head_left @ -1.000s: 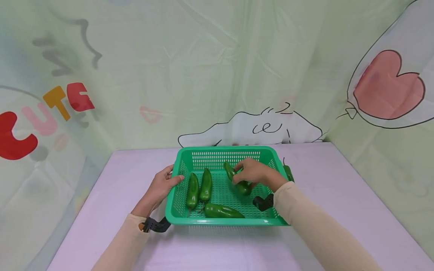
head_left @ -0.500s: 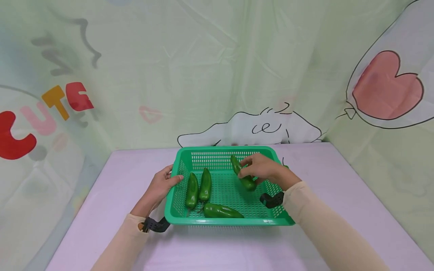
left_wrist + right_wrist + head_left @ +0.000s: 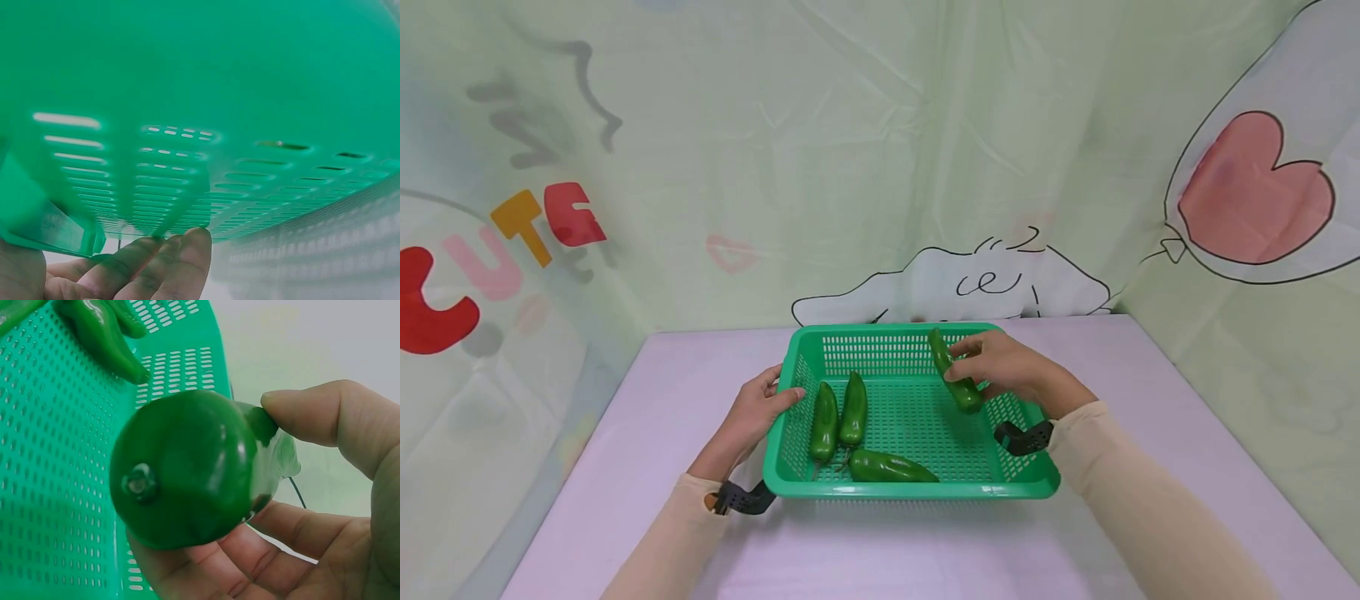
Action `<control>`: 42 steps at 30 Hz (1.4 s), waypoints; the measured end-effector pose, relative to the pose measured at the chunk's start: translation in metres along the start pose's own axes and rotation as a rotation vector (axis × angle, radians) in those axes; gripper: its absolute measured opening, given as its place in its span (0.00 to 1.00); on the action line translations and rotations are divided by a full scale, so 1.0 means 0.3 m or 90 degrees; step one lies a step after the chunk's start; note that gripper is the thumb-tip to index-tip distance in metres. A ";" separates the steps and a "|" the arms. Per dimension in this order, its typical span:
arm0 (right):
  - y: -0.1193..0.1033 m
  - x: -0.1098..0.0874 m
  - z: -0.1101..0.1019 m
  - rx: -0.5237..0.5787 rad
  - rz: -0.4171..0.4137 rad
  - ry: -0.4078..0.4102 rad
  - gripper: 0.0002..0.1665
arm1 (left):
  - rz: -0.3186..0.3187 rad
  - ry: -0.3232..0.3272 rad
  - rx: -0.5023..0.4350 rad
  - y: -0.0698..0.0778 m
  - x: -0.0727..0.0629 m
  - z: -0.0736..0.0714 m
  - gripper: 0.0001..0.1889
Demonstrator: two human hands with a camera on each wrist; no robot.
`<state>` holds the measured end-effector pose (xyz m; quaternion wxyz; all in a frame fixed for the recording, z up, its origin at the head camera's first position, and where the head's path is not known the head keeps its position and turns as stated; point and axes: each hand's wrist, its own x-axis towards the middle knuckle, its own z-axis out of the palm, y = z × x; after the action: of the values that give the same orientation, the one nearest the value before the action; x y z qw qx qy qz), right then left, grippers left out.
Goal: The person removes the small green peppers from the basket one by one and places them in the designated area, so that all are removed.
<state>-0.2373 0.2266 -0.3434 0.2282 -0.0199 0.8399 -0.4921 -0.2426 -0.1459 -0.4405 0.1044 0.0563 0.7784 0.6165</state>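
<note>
A green plastic basket (image 3: 910,490) stands on the table, its walls full of slots. With the thumb over its left rim and the fingers outside, my left hand (image 3: 756,412) holds the basket; the left wrist view shows those fingers (image 3: 190,256) against the slotted wall. My right hand (image 3: 1011,371) grips a green pepper (image 3: 964,392) over the basket's right part. Seen end-on in the right wrist view, this pepper (image 3: 181,469) lies between thumb and fingers. Inside the basket at left are two upright-lying peppers (image 3: 824,423) and one crosswise pepper (image 3: 891,467) near the front wall.
The pale lilac table (image 3: 880,550) extends around the basket. A printed curtain (image 3: 850,167) hangs close behind it and along both sides. Black wrist cameras (image 3: 1022,437) sit on both wrists, the right one over the basket's right wall.
My right hand has lifted the green pepper and moved it right and toward the back. A pepper seen behind the basket's right side is now hidden by the right hand. The left hand stays put.
</note>
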 end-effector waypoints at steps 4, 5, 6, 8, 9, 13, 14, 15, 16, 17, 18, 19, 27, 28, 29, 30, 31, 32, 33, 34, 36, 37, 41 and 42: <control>0.005 -0.009 -0.023 -0.004 -0.006 0.001 0.45 | -0.001 -0.001 -0.001 0.000 0.000 -0.001 0.35; 0.006 -0.012 -0.028 -0.004 -0.007 0.001 0.45 | -0.001 -0.001 -0.001 0.000 0.000 -0.001 0.36; 0.007 -0.015 -0.034 -0.005 -0.008 0.002 0.46 | -0.001 -0.002 -0.001 0.000 0.000 -0.001 0.36; 0.007 -0.021 -0.045 -0.002 -0.011 0.001 0.46 | -0.002 -0.001 0.000 -0.001 0.000 -0.001 0.36; 0.008 -0.025 -0.050 -0.005 -0.014 0.000 0.46 | -0.002 -0.001 0.001 -0.002 0.000 -0.001 0.36; 0.009 -0.037 -0.067 -0.005 -0.017 0.007 0.46 | 0.000 -0.001 0.003 -0.002 0.000 -0.002 0.36; 0.008 -0.041 -0.069 -0.006 -0.017 0.010 0.46 | 0.000 -0.001 0.004 -0.002 0.000 -0.002 0.36; 0.009 -0.042 -0.073 -0.008 -0.017 0.011 0.46 | 0.001 -0.002 0.004 -0.002 0.000 -0.002 0.36; 0.010 -0.044 -0.076 -0.009 -0.017 0.014 0.46 | 0.001 -0.002 0.004 -0.002 -0.001 -0.002 0.36; 0.011 -0.046 -0.078 -0.007 -0.015 0.017 0.46 | 0.001 -0.002 0.003 -0.002 -0.001 -0.002 0.36; 0.012 -0.046 -0.081 -0.006 -0.016 0.018 0.46 | 0.002 -0.002 0.003 -0.002 -0.001 -0.002 0.36; 0.014 -0.047 -0.084 -0.005 -0.016 0.019 0.46 | 0.002 -0.002 0.003 -0.002 -0.001 -0.002 0.36; 0.032 -0.058 -0.115 -0.009 -0.015 0.034 0.48 | 0.003 -0.002 0.002 -0.003 0.001 0.001 0.36; 0.035 -0.058 -0.120 -0.013 -0.015 0.035 0.48 | 0.002 -0.002 0.003 -0.003 0.001 0.001 0.36; 0.039 -0.059 -0.125 -0.016 -0.014 0.036 0.48 | 0.003 -0.002 0.003 -0.003 0.001 0.001 0.36; 0.042 -0.059 -0.129 -0.018 -0.013 0.038 0.48 | 0.002 -0.002 0.004 -0.003 0.001 0.002 0.36; 0.045 -0.060 -0.135 -0.021 -0.014 0.039 0.48 | 0.002 -0.002 0.004 -0.003 0.001 0.002 0.36; 0.048 -0.061 -0.139 -0.021 -0.012 0.040 0.48 | 0.002 -0.002 0.004 -0.003 0.001 0.002 0.36; 0.052 -0.062 -0.143 -0.022 -0.012 0.043 0.47 | 0.003 -0.003 0.005 -0.004 0.001 0.001 0.36; 0.055 -0.064 -0.148 -0.020 -0.012 0.044 0.48 | 0.003 -0.003 0.006 -0.004 0.001 0.001 0.36; 0.060 -0.068 -0.155 -0.023 -0.014 0.049 0.47 | 0.004 -0.003 0.006 -0.004 0.001 0.001 0.36; 0.062 -0.072 -0.159 -0.026 -0.016 0.050 0.47 | 0.004 -0.003 0.006 -0.003 0.001 0.001 0.36; 0.069 -0.086 -0.171 -0.042 -0.022 0.057 0.44 | 0.004 -0.004 0.005 -0.002 0.001 -0.001 0.36; 0.070 -0.090 -0.174 -0.043 -0.022 0.059 0.44 | 0.005 -0.005 0.005 -0.002 0.001 -0.002 0.36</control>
<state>-0.2301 0.2869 -0.3296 0.1797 -0.0193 0.8654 -0.4674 -0.2431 -0.1465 -0.4410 0.1050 0.0621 0.7800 0.6138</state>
